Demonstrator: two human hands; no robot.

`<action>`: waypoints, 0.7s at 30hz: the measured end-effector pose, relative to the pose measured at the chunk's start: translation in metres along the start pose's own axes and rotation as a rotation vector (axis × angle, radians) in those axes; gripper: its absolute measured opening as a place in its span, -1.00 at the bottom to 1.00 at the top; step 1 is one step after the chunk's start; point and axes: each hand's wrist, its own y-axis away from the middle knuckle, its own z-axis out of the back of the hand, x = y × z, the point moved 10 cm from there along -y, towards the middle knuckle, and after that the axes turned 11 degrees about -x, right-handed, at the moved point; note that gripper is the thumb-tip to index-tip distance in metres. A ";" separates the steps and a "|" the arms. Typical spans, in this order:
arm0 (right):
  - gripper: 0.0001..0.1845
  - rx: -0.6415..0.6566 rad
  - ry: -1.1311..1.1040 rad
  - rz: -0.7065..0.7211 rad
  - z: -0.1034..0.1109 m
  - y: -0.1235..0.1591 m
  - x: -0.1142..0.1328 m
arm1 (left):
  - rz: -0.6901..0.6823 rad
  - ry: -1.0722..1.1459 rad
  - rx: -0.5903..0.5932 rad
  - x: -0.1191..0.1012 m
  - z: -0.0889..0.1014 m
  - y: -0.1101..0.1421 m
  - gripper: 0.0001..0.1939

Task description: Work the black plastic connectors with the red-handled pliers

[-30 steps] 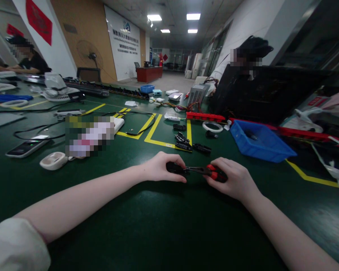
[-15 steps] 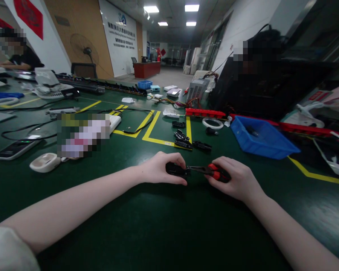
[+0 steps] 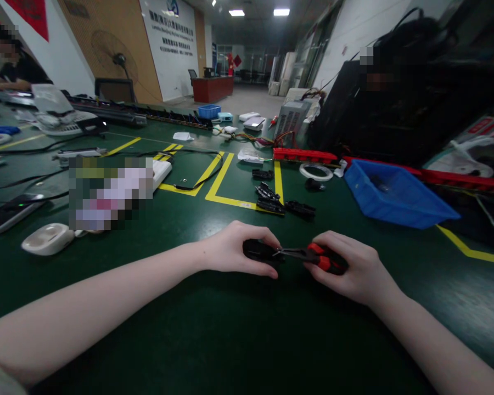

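My left hand (image 3: 235, 249) is closed around a small black plastic part (image 3: 257, 250), gripping it between thumb and fingers just above the green table. My right hand (image 3: 354, 267) wraps the red and black handles of long-nose pliers (image 3: 321, 257). The pliers point left, and their thin metal tips are at the right end of the black part. Whether the tips grip anything there is too small to tell. Beyond my hands, several similar black parts (image 3: 270, 205) lie in and beside a yellow-taped rectangle (image 3: 219, 181).
On the right stands a blue bin (image 3: 403, 206), with a white ring (image 3: 316, 172) to its left. A red strip (image 3: 304, 156) lies behind. On the left are a pale round case (image 3: 48, 239), a black device (image 3: 14, 213) and cables. A person (image 3: 14, 66) sits far left.
The view has tilted down and shifted slightly. Both hands sit a little further right in the picture, with the same grips on the black part and the pliers.
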 end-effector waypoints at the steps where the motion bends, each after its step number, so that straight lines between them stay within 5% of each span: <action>1: -0.84 0.001 -0.001 -0.001 0.000 0.000 0.000 | -0.007 0.005 -0.012 0.000 0.001 0.000 -0.63; 21: -0.81 0.015 0.041 0.006 0.000 0.004 -0.007 | 0.015 0.013 0.006 0.005 0.000 0.000 -0.64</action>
